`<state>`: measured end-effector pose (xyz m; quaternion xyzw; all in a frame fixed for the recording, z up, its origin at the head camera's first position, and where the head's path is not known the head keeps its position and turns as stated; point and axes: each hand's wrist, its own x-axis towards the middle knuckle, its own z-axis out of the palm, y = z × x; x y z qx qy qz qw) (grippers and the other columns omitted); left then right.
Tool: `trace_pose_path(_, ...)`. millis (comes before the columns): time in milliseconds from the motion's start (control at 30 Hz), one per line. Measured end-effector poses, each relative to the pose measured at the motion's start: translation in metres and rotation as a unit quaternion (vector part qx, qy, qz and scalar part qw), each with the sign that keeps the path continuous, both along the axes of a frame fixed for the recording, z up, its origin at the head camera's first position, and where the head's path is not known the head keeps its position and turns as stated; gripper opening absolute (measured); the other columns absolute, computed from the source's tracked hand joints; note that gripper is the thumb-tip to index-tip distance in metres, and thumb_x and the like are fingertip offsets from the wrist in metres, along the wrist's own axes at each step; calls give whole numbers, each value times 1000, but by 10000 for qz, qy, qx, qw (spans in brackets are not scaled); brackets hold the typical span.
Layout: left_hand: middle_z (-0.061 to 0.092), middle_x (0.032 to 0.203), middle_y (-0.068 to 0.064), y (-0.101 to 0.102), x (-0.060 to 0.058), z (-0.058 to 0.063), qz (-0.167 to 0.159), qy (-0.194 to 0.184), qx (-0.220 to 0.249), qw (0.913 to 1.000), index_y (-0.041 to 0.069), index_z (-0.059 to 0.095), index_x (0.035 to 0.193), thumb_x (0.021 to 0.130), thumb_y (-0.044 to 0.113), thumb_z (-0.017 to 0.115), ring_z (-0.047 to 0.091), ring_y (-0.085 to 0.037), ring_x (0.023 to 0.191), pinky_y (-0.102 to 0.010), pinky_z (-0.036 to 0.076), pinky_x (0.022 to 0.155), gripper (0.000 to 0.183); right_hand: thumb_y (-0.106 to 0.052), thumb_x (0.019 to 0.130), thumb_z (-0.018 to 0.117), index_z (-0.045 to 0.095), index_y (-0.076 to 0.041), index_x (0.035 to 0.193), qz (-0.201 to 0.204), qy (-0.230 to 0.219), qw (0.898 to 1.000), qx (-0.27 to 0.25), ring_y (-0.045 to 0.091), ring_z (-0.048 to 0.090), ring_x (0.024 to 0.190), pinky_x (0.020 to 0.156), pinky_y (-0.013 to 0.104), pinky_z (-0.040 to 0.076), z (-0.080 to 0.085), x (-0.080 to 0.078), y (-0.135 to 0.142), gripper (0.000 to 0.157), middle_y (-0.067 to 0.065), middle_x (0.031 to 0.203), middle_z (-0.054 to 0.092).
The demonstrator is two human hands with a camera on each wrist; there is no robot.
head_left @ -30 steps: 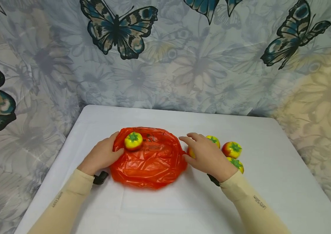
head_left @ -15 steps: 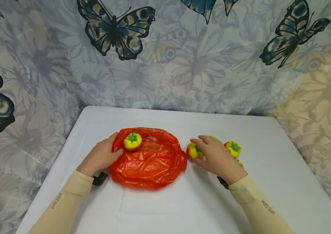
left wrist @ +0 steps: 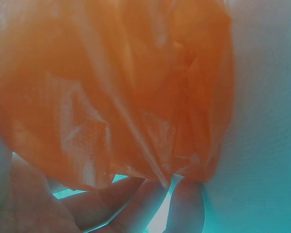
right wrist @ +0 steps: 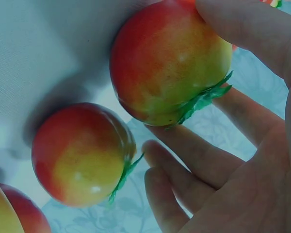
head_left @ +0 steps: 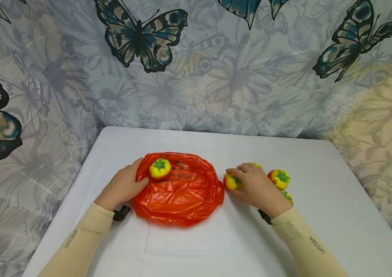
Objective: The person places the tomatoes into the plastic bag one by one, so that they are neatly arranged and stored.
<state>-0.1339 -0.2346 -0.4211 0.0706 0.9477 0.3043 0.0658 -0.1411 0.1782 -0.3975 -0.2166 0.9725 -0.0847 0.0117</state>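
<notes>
A red plastic bag [head_left: 178, 196], crinkled and spread out, lies on the white table. One red-and-yellow fruit with a green leafy cap [head_left: 160, 169] rests on the red plastic near its upper left. My left hand [head_left: 123, 185] holds the bag's left edge; in the left wrist view its fingers [left wrist: 136, 206] show below the orange-looking plastic. Just right of the bag, my right hand [head_left: 260, 190] grips another such fruit [right wrist: 169, 63], thumb on one side and fingers on the other. A second fruit [right wrist: 82, 155] sits close to those fingertips.
More of these fruits lie around the right hand: one fruit [head_left: 279, 179] to its right, one [head_left: 287, 197] partly hidden by the wrist, one [head_left: 255, 164] mostly behind the fingers. Butterfly-printed cloth [head_left: 196, 77] hangs behind the table [head_left: 182, 250].
My right hand has moved right, away from the bag's right edge, and its fingers have closed in on the nearest fruit. The left hand stays at the bag.
</notes>
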Motion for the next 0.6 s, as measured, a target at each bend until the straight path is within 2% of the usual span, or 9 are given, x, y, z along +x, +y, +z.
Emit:
trace_pose_path(200, 61, 152, -26, -1, -1, -2, 2, -14, 10, 10000, 3, 32, 168, 104, 25, 61, 64, -46, 134, -66, 52, 112, 74, -32, 87, 91, 70, -20, 145, -6, -123, 9999, 39, 40, 57, 136, 113, 63, 51, 5, -1, -3, 62, 15, 136, 68)
trace_pose_path(400, 62, 152, -25, -2, -1, -3, 11, -45, 6, 10000, 4, 32, 168, 104, 25, 61, 64, -45, 133, -66, 52, 112, 74, -28, 89, 88, 68, -17, 146, 129, -29, 9999, 7, 45, 65, 124, 105, 62, 57, 20, -8, -8, 61, 21, 139, 67)
trace_pose_path(600, 60, 154, -26, 0, -1, -2, 27, -84, 7, 10000, 2, 31, 169, 105, 26, 61, 62, -47, 136, -66, 52, 113, 74, -28, 91, 86, 67, -17, 148, 239, -10, 9995, -189, 39, 69, 117, 97, 55, 63, 36, -15, -20, 61, 20, 140, 64)
